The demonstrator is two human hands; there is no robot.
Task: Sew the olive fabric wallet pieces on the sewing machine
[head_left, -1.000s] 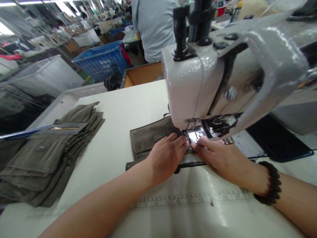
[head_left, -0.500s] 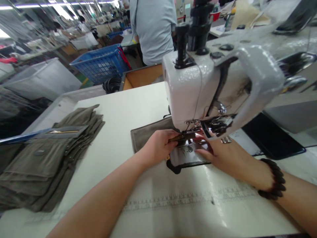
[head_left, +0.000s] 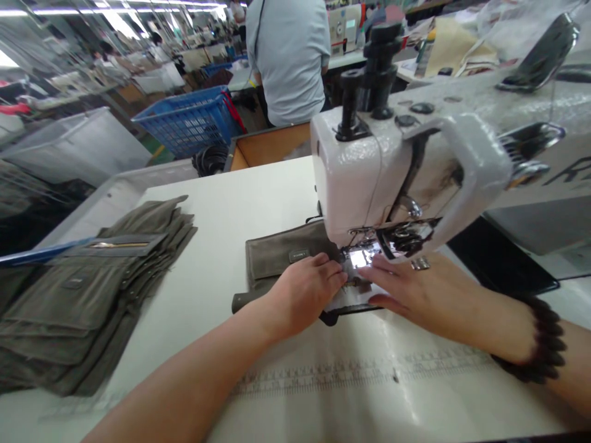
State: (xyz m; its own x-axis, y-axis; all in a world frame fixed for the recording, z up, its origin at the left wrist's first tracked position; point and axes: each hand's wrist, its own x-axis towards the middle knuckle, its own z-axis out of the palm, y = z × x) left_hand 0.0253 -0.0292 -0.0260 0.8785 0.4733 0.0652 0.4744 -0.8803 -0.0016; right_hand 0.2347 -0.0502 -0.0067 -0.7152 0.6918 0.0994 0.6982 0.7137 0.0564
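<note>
Left hand (head_left: 307, 292) (clock centre): fingers together on fabric piece (head_left: 268, 257); pinch cannot be told.
Fabric piece: olive, 10 o'clock, partly under sewing machine (head_left: 348, 181).
Right hand (head_left: 415, 286): 3 o'clock, thumb spread from fingers; grip cannot be told.
Fabric stack (head_left: 78, 311): olive, 9 o'clock.

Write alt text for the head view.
A left hand lies on a grey-brown fabric piece at a white sewing machine; the right hand is close by, a dark bracelet on its wrist. Similar pieces lie piled left.
</note>
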